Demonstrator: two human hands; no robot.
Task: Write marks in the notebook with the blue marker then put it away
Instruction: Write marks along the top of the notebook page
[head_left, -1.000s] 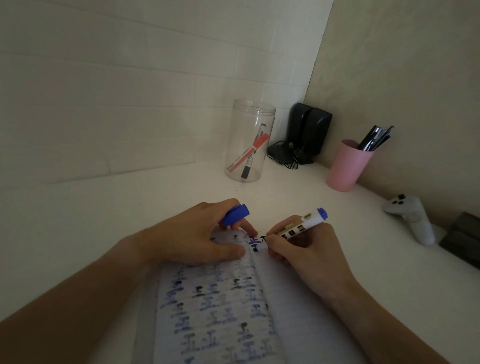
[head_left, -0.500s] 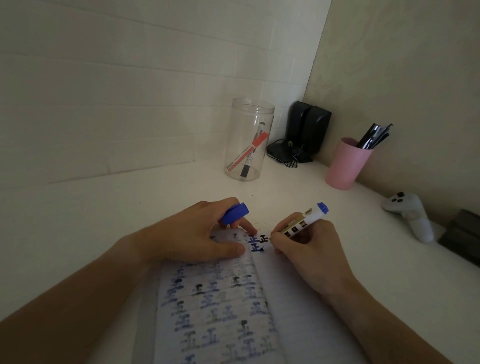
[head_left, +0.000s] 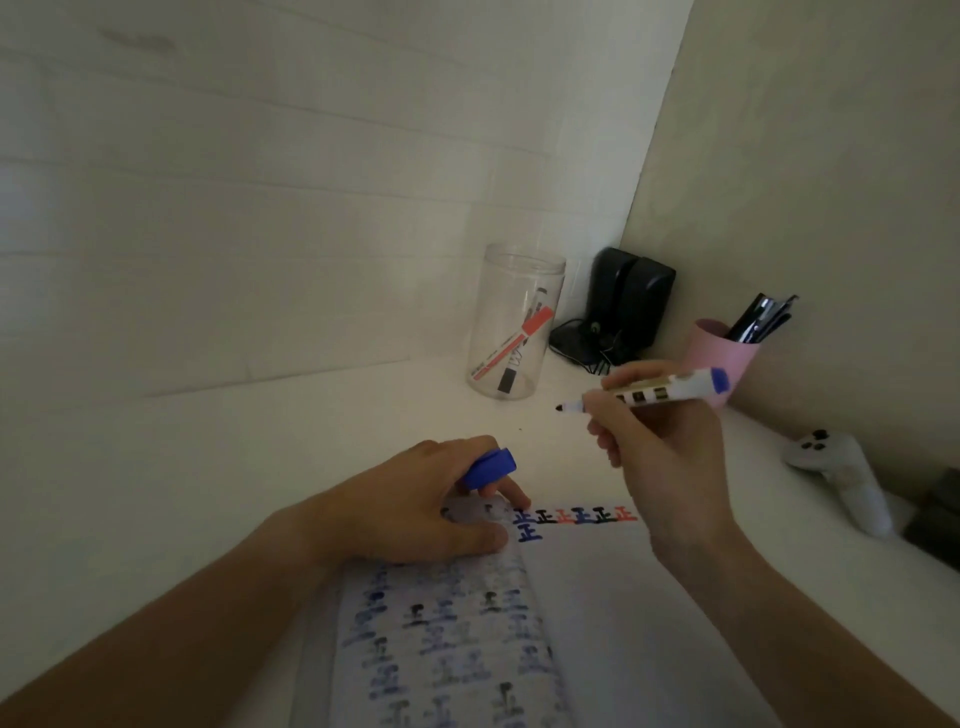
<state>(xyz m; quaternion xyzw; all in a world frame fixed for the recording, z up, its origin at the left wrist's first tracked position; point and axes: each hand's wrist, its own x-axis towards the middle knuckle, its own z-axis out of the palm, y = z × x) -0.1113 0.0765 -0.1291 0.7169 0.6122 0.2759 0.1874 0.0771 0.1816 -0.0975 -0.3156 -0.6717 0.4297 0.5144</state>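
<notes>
An open notebook (head_left: 597, 613) lies on the white desk in front of me, its left page full of blue and black marks. A row of blue, black and red marks runs along the top of the right page. My right hand (head_left: 660, 447) holds the uncapped blue marker (head_left: 654, 392) in the air above the notebook's far edge, tip pointing left. My left hand (head_left: 415, 509) rests on the top of the left page and pinches the marker's blue cap (head_left: 491, 467) between its fingers.
A clear plastic jar (head_left: 514, 327) with a red and a black marker stands at the back. Black speakers (head_left: 628, 301) sit in the corner. A pink cup (head_left: 719, 358) with pens and a white controller (head_left: 841, 478) stand along the right wall.
My right hand has lifted the marker off the page and moved it up and to the right. The row of marks on the right page is now uncovered. The left hand stays put.
</notes>
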